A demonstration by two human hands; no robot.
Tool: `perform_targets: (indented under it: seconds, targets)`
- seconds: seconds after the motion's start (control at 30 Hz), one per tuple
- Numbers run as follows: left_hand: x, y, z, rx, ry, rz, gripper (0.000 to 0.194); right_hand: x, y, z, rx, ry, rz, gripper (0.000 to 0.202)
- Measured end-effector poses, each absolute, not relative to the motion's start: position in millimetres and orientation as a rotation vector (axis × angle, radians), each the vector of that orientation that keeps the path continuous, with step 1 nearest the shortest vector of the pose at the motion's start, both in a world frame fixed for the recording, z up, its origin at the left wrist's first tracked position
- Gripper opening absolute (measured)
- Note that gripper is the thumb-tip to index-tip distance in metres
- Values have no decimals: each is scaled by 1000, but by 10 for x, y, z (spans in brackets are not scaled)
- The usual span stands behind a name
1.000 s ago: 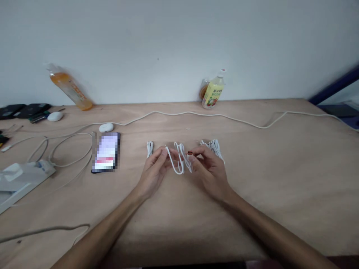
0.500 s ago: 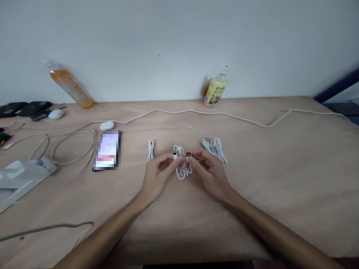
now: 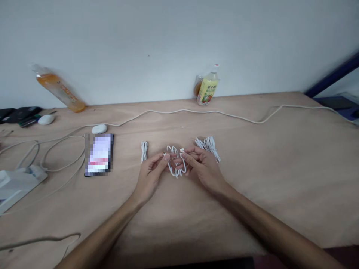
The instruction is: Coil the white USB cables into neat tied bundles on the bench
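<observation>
A coiled white cable (image 3: 174,172) hangs between my hands above the table. My left hand (image 3: 153,172) pinches one end of it between thumb and fingers, with that end mostly hidden. The cable's USB plug (image 3: 182,150) points up from the grip of my right hand (image 3: 206,166), whose fingers are closed on it. Just beyond my left hand lies a small white cable bundle (image 3: 144,149). A thicker bundle of white cables (image 3: 211,145) rests behind my right hand, partly covered by it.
Left of my hands lie a phone (image 3: 99,154), a white case (image 3: 99,129) and a power strip (image 3: 21,183) with cords. An orange bottle (image 3: 60,90) and a yellow bottle (image 3: 208,89) lean at the wall. A long white cord (image 3: 218,112) crosses the table.
The view has shifted, so most things appear further left. My hands have moved slightly apart, and the USB plug in my right hand has turned, its face now looking white.
</observation>
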State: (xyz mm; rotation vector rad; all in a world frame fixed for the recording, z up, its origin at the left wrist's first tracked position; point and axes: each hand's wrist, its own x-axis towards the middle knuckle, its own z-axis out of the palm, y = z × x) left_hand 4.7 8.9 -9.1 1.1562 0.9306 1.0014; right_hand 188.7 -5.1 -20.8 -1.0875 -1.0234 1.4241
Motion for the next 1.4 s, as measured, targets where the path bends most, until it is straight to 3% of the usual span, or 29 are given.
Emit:
perform_targets:
  seconds: [0.33,0.8,1.4]
  targets:
    - [25,102,-150,1174,888,979,50,1901,-33,-212,-1015,-984,1470,41]
    - [1,132,-185,1328,1047,1098,21,1890,-81,-187,-1040,-1003,1498,34]
    - [15,79,-62,1056,1082,958,21,1809,-105,-212,-1098,-969,1517,34]
